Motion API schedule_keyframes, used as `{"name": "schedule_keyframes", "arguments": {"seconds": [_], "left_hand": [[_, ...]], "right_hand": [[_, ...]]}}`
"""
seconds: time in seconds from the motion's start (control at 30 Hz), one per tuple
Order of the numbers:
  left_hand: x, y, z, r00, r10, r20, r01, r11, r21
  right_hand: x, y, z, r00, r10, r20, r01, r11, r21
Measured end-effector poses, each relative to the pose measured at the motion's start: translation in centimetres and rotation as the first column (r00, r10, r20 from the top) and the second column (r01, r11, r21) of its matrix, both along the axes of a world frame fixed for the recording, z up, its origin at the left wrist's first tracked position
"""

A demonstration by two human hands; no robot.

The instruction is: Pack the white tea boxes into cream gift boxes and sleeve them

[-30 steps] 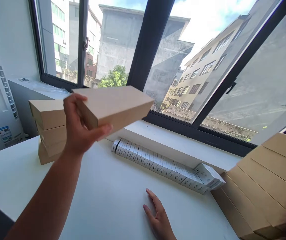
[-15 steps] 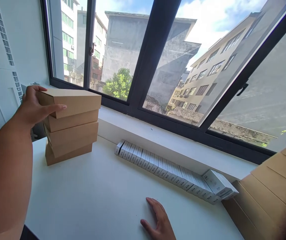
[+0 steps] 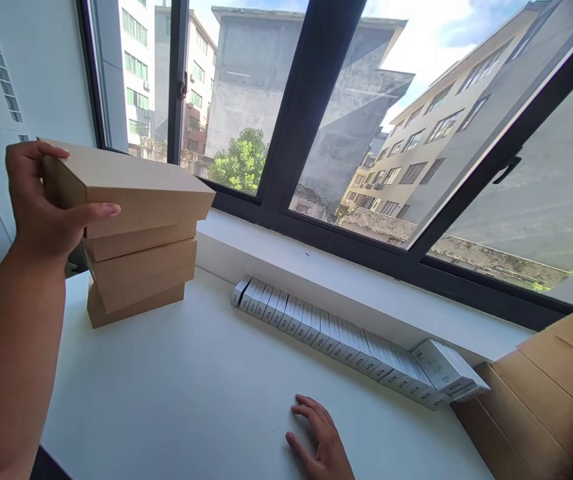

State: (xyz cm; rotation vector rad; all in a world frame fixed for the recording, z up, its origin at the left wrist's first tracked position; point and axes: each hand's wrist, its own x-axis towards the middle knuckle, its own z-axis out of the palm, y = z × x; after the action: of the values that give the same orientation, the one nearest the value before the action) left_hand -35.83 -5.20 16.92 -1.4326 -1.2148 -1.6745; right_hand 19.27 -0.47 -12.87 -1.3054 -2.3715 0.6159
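My left hand (image 3: 49, 200) grips the left end of the top cardboard box (image 3: 141, 207), thumb along its near side and fingers over its far edge. This brown box sits off-line over the stack of cardboard boxes (image 3: 146, 270), jutting toward me; whether it still touches the one below I cannot tell. Low in the middle, my right hand (image 3: 319, 437) hovers over or rests on the white table (image 3: 191, 393), fingers curved and apart, holding nothing. Beyond it, nearest to that hand, runs a row of small white boxes (image 3: 326, 333).
Two or so white boxes (image 3: 449, 370) lie tilted on the row's right end. More brown cardboard boxes (image 3: 541, 393) are stacked at the right edge. Behind the table stand a white sill (image 3: 366, 270) and a dark-framed window (image 3: 276, 207).
My left hand has pulled the top cardboard box up and toward me, out of line with the stack. My right hand has barely moved.
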Motion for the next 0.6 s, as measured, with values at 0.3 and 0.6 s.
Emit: {"name": "schedule_keyframes", "arguments": {"seconds": [0.3, 0.6], "left_hand": [[12.4, -5.8, -11.4, 0.759, -0.245, 0.603, 0.514, 0.793, -0.326], [10.8, -6.3, -20.0, 0.661, -0.016, 0.751, 0.614, 0.587, -0.528]], "right_hand": [[0.1, 0.2, -0.2, 1.0, 0.002, -0.013, -0.002, 0.999, 0.053], [0.1, -0.1, -0.3, 1.0, -0.015, 0.008, 0.014, 0.999, 0.039]]}}
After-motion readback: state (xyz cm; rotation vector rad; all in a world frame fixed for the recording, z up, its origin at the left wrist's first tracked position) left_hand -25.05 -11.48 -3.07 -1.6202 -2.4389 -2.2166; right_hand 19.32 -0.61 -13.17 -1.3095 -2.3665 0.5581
